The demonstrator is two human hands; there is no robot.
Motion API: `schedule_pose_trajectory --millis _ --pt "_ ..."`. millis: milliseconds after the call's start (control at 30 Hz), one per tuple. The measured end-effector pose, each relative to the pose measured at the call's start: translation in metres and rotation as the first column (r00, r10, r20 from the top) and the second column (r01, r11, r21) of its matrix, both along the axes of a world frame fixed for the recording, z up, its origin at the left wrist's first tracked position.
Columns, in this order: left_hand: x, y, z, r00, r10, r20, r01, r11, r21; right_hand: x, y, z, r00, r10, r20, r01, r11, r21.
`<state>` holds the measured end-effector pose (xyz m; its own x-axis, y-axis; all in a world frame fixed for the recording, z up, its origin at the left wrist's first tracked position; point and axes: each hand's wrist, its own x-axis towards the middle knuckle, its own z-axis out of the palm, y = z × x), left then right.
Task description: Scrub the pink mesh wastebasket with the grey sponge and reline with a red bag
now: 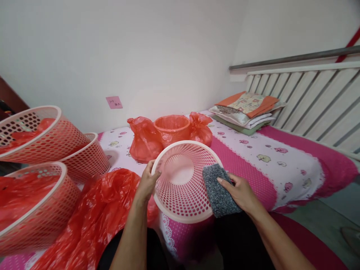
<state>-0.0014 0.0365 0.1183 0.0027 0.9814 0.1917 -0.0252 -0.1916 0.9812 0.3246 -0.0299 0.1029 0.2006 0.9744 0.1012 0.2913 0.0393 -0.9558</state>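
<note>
A pink perforated plastic basket (pixel 180 169) is tilted toward me, its open mouth facing me, above the bed's front edge. My left hand (pixel 147 183) grips its rim on the left side, thumb inside and fingers outside. In my right hand (pixel 237 189) is a grey speckled scrubbing cloth (pixel 219 189), pinched with the thumb on top. The cloth lies over the basket's right rim and covers part of it. A crumpled red plastic bag (pixel 112 202) spreads over the bed just left of my left forearm.
Pink baskets (pixel 42 138), some with red plastic inside, are piled at the left. Against the wall stand a red-covered basket (pixel 172 127) and two knotted red bags (pixel 144 140). Folded bedding (pixel 247 108) lies by the white bed rail (pixel 309 101). A pink note (pixel 114 102) sticks to the wall.
</note>
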Motion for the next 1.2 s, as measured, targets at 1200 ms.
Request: schedule_pose_trajectory --millis 1200 --pt "0.008 0.002 -0.011 0.993 -0.103 -0.053 0.107 0.991 0.078 -0.122 0.106 0.001 0.549 0.172 0.818 -0.199 0.977 -0.072"
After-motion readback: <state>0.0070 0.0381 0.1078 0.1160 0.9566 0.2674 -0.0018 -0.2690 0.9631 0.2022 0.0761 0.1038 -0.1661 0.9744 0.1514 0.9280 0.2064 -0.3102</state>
